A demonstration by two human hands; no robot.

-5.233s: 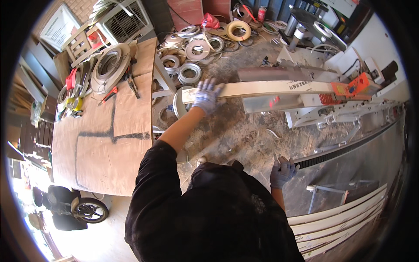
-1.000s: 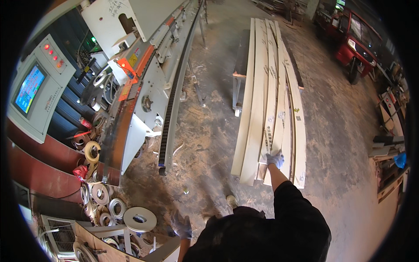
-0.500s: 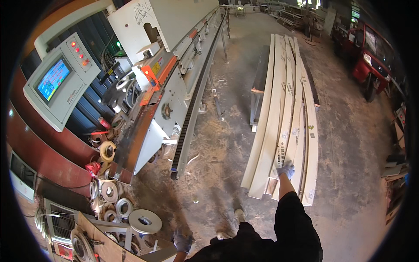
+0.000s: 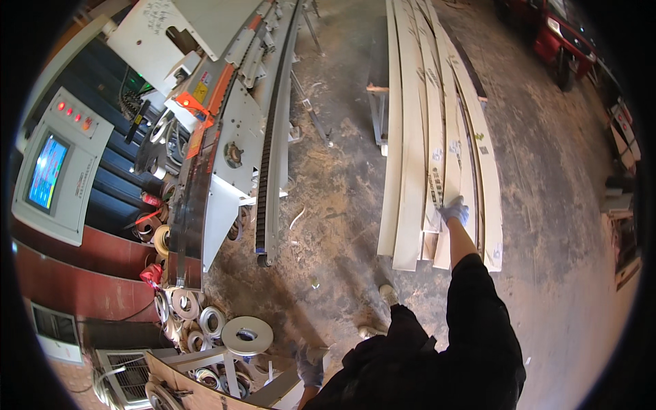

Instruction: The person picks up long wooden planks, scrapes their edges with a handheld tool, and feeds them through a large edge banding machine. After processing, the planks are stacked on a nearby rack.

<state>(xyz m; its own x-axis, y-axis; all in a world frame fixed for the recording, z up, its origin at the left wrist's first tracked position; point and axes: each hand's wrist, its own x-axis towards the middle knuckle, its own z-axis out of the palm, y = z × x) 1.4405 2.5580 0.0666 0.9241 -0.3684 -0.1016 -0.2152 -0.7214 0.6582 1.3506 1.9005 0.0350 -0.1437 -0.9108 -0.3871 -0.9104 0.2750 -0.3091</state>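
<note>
Long pale boards [image 4: 408,164] lie side by side in a stack right of centre, running away from me, some with dark print. My right hand [image 4: 454,210], in a light grey-blue glove, is on the near part of the stack, its fingers closed at the edge of one board. Part of that grip is hidden by the hand itself. Low in the view hangs my left hand [image 4: 309,365], also gloved, in shadow beside a wooden-sided bin [image 4: 198,383]. Its fingers point away from me and no object shows in them.
To the left stands a long machine [image 4: 225,157] with an orange guard and a rail, plus a control panel [image 4: 61,164] with a lit screen. Rolls of edge tape [image 4: 247,335] crowd the floor at lower left. A red vehicle [image 4: 564,44] is parked at far right.
My view has tilted down and nearer, so the boards and machine sit higher in the picture. My right hand stays at the same part of the boards; the left still hangs low.
</note>
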